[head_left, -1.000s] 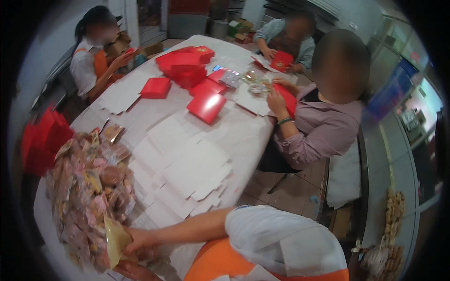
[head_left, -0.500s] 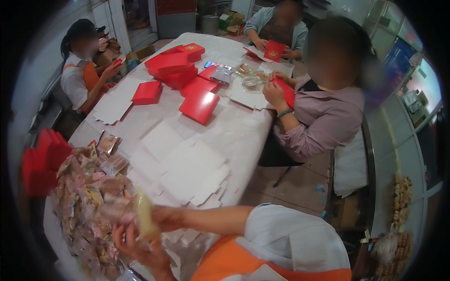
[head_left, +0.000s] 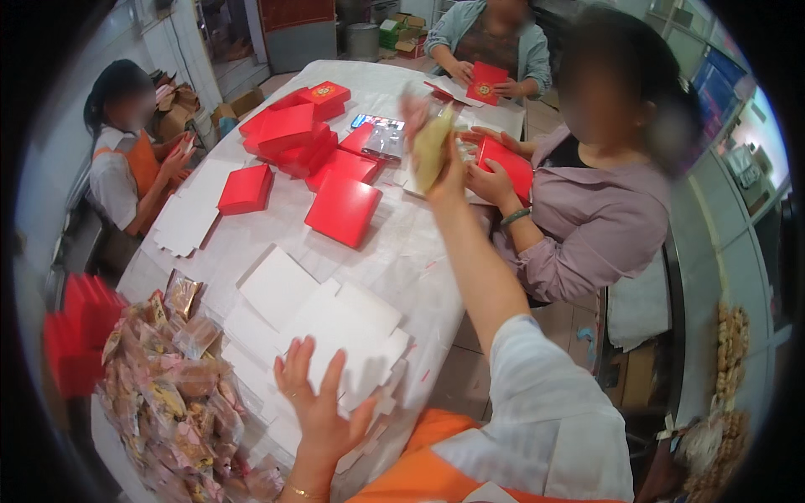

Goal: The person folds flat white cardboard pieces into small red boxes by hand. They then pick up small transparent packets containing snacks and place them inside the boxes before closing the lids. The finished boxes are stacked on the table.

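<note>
Head view: a pale-yellow packet [head_left: 433,151] is being held over the white worktop [head_left: 423,281].
The right hand [head_left: 447,172] is gripping it near a co-worker's [head_left: 604,222] red carton [head_left: 508,170]; the left [head_left: 321,415], fingers spread open, is extending over flat white cartons [head_left: 335,314].

Three co-workers [head_left: 604,222], one table [head_left: 419,260] and one packet heap [head_left: 176,402] show.
</note>
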`<state>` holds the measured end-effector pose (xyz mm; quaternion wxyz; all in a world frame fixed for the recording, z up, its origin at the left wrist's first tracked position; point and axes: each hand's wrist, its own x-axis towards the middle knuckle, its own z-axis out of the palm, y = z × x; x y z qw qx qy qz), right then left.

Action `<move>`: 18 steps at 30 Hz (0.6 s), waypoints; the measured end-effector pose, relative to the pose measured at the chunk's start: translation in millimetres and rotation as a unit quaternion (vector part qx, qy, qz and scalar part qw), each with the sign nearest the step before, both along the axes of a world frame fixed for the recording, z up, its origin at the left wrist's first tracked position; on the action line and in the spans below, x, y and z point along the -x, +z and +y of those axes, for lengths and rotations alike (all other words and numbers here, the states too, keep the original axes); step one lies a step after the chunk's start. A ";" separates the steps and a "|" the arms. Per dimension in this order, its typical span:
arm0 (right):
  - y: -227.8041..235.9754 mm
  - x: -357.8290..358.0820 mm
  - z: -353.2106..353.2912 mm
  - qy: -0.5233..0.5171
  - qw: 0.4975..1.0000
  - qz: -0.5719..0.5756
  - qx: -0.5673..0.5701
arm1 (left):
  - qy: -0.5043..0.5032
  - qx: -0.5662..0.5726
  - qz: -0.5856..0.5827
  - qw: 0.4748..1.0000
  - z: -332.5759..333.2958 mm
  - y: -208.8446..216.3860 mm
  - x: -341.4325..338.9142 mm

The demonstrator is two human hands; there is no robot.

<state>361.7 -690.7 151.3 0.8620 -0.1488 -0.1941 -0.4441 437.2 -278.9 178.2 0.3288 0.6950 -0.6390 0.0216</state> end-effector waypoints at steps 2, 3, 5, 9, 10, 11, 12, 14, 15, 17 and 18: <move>13.3 2.2 -67.6 -0.199 0.973 0.107 -0.043 | 0.036 -0.015 0.023 0.999 20.1 -11.3 -8.5; 20.5 9.8 -99.4 -0.266 0.950 0.147 -0.074 | 0.057 -0.020 0.031 0.998 31.6 -15.6 -12.1; 26.4 11.0 -126.0 -0.284 0.931 0.162 -0.161 | 0.104 -0.035 0.040 0.993 59.3 -22.1 -21.2; 44.5 -28.0 -93.1 -0.305 0.912 0.210 -0.178 | 0.244 -0.067 0.049 0.966 126.7 -33.4 -25.0; 45.4 -33.5 -72.2 -0.311 0.912 0.222 -0.149 | 0.266 -0.060 0.008 0.962 138.8 -43.4 -24.8; 44.5 -35.4 -52.5 -0.300 0.920 0.233 -0.097 | 0.287 -0.055 -0.037 0.956 146.8 -47.1 -23.3; 44.0 -41.8 -20.3 -0.275 0.928 0.242 -0.061 | 0.312 -0.052 -0.082 0.945 153.3 -48.0 -21.2; 30.0 -38.5 43.3 -0.209 0.943 0.255 0.051 | 0.303 -0.005 -0.066 0.951 152.0 -29.5 -15.0; 16.8 -44.3 82.2 -0.147 0.948 0.257 0.120 | 0.306 -0.004 -0.070 0.949 156.6 -17.0 -10.0; 9.8 -38.9 173.1 -0.053 0.904 0.310 0.288 | 0.395 -0.005 -0.002 0.919 175.0 -15.0 14.1; 1.5 -19.9 203.0 0.003 0.869 0.392 0.302 | 0.418 -0.057 0.032 0.906 190.2 -37.6 19.2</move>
